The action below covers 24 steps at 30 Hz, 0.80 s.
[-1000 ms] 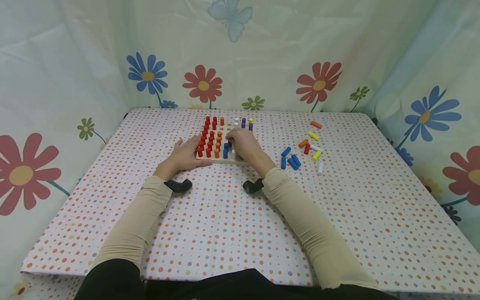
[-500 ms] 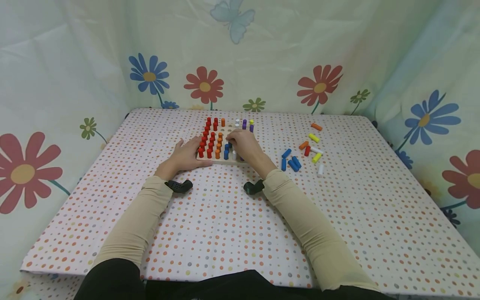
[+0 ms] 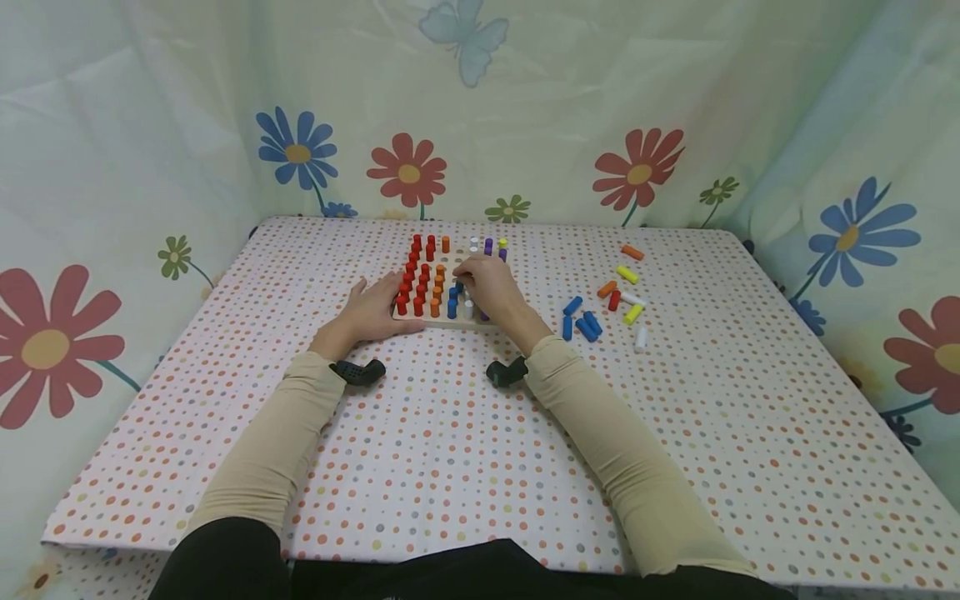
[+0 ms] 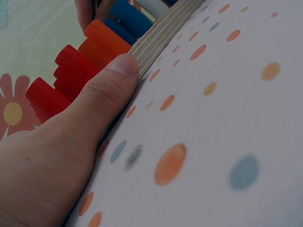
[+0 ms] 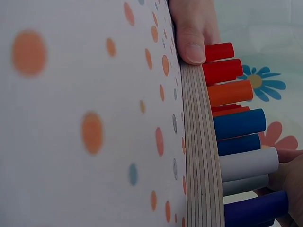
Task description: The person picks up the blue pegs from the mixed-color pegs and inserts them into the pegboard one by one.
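Note:
A wooden pegboard [image 3: 450, 324] stands on the table, holding upright red pegs [image 3: 402, 306], orange pegs [image 3: 435, 307], blue pegs [image 3: 452, 309] and some white, purple and yellow ones. My left hand [image 3: 369, 310] rests at its left front corner, fingers fairly straight along the side; in the left wrist view the thumb [image 4: 113, 75] presses the layered front edge. Over the middle of the board, my right hand [image 3: 489, 285] has its fingertips curled at a blue peg [image 3: 460, 287] behind the front blue ones. The pegs largely hide that hand in the right wrist view.
Loose pegs lie right of the board: several blue pegs [image 3: 585, 327], orange pegs [image 3: 633, 251], yellow pegs [image 3: 627, 273], a red peg [image 3: 614, 300] and white pegs [image 3: 641, 338]. A dotted cloth [image 3: 420, 467] covers the table. A flowered curtain [image 3: 555, 100] hangs behind.
The right hand's fingertips stay at the same blue peg with barely any movement. The left hand keeps its place at the board's corner, and the loose pegs lie as before.

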Each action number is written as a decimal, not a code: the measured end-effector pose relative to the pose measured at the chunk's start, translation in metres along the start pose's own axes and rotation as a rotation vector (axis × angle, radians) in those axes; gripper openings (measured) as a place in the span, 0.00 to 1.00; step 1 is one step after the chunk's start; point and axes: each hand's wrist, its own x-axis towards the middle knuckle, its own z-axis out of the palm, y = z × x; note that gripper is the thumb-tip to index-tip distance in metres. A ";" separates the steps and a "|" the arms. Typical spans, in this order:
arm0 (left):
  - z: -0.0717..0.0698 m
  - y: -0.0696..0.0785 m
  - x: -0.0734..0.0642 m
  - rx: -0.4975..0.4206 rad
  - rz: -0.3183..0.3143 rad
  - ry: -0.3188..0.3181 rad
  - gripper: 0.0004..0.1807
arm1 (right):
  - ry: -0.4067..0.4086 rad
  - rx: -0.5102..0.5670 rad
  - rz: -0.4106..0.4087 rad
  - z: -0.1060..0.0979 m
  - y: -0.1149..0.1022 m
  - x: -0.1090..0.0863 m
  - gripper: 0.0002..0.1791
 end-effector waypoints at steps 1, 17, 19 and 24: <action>0.000 0.000 0.000 -0.003 0.001 0.002 0.69 | -0.003 -0.001 0.001 0.000 0.000 0.000 0.10; 0.001 0.000 0.001 0.010 -0.006 -0.005 0.69 | -0.004 0.023 0.033 -0.001 -0.001 0.003 0.09; 0.001 0.000 0.001 0.011 -0.005 -0.003 0.69 | -0.040 0.036 0.043 -0.002 -0.003 0.004 0.09; 0.002 -0.001 0.001 0.018 -0.006 0.002 0.69 | -0.106 0.020 0.060 -0.004 -0.008 0.005 0.09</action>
